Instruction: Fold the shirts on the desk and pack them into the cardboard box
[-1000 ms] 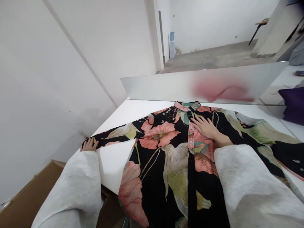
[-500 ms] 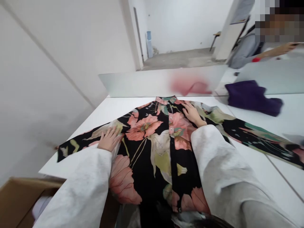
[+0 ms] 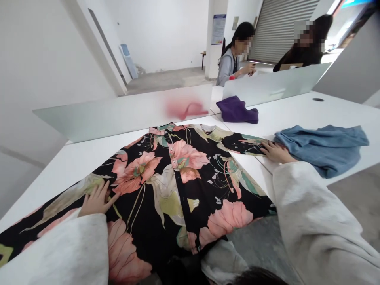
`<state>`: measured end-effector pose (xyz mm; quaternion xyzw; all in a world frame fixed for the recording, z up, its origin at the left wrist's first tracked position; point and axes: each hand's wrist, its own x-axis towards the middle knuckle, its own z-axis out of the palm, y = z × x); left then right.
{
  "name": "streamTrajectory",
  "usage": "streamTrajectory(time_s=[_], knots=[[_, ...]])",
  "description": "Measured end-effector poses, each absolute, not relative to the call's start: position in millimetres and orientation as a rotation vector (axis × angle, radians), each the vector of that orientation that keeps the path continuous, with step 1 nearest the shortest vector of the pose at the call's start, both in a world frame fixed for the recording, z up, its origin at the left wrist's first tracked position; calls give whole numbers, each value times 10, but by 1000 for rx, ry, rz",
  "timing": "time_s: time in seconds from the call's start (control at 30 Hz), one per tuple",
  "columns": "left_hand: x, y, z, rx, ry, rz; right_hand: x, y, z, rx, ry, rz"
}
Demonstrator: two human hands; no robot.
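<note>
A black blouse (image 3: 166,186) with large pink and pale green flowers lies spread on the white table, collar at the far side and its lower part hanging over the near edge. My left hand (image 3: 97,199) rests flat on it where the left-side sleeve joins the body, fingers spread. At the end of the right-side sleeve (image 3: 246,143), my right hand (image 3: 276,152) lies on the cuff with its fingers stretched out. Right beside that hand is a crumpled blue denim garment (image 3: 323,146).
Behind the blouse a frosted divider (image 3: 124,116) runs along the white table (image 3: 74,156), with a blurred pink thing (image 3: 185,109) behind it. A folded purple cloth (image 3: 237,110) lies near the divider. Two people (image 3: 230,67) sit beyond it.
My right hand has moved from the blouse's shoulder out to the right sleeve's cuff. My left hand stays on the left side. The view has turned right, bringing the denim garment into sight.
</note>
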<state>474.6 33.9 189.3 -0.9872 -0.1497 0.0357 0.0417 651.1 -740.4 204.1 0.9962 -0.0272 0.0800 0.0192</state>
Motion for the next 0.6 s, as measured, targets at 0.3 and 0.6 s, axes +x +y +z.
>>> streamTrajectory(time_s=[0.3, 0.6], knots=[[4665, -107, 2350, -3008, -475, 46, 6343, -7414, 1994, 3160, -275, 139], [3709, -565, 2389, -2960, -120, 221, 6256, -7300, 2054, 3114, -265, 254]])
